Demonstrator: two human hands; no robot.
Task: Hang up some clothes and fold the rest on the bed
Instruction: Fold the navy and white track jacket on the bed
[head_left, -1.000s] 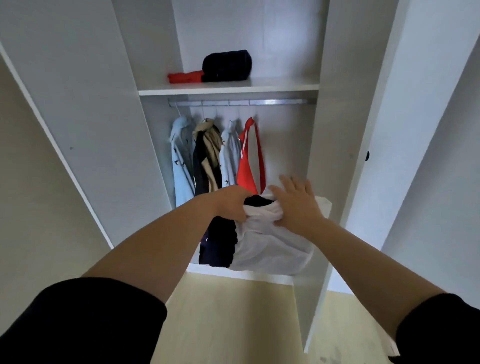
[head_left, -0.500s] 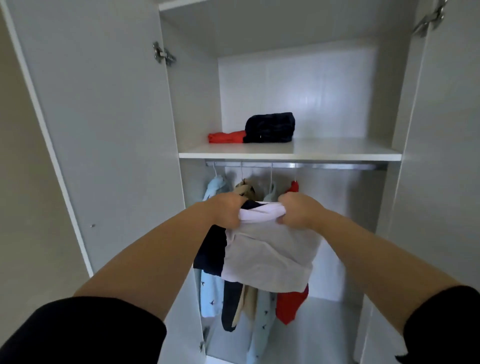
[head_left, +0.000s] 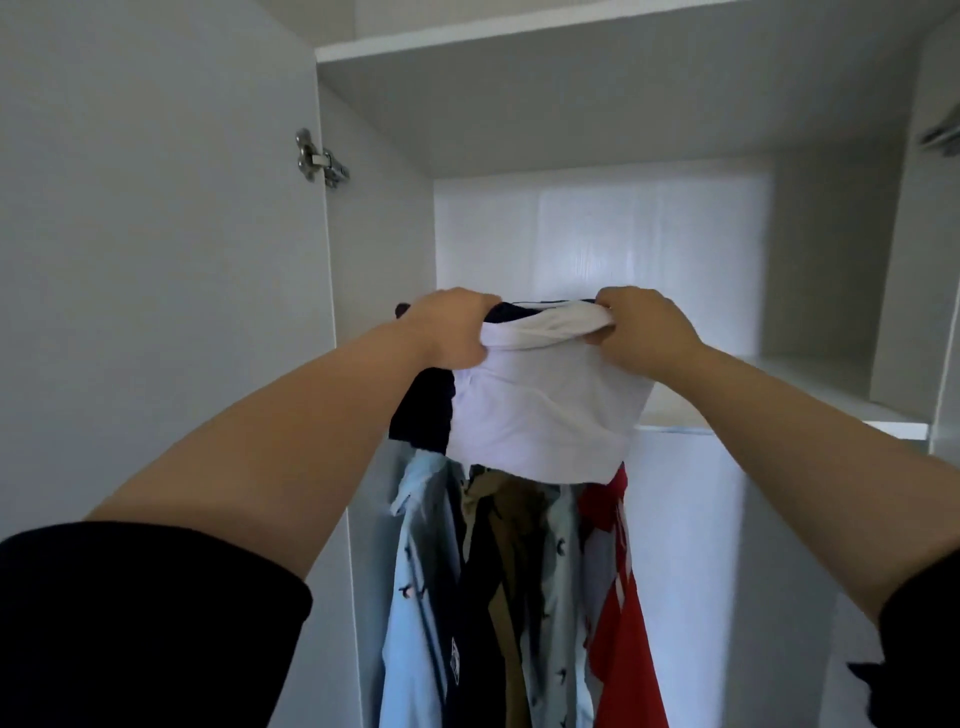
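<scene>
While aloft, garment (head_left: 545, 415) below both grips (head_left: 452, 327) (head_left: 644, 325)

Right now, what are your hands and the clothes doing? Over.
Left hand, right hand both gripping white-and-navy bundle. Bundle up at shelf height. Hung clothes below it, out of the way.

No text, number or brand can be read here. The light blue shirt (head_left: 421, 571) on the rail carries a small patch low on its front edge, too small and blurred to make out. Its scattered dark print shows little figures rather than letters. The red garment (head_left: 623, 654) at the right of the row bears white marks along one edge. Whether they are letters or plain stripes cannot be told.
</scene>
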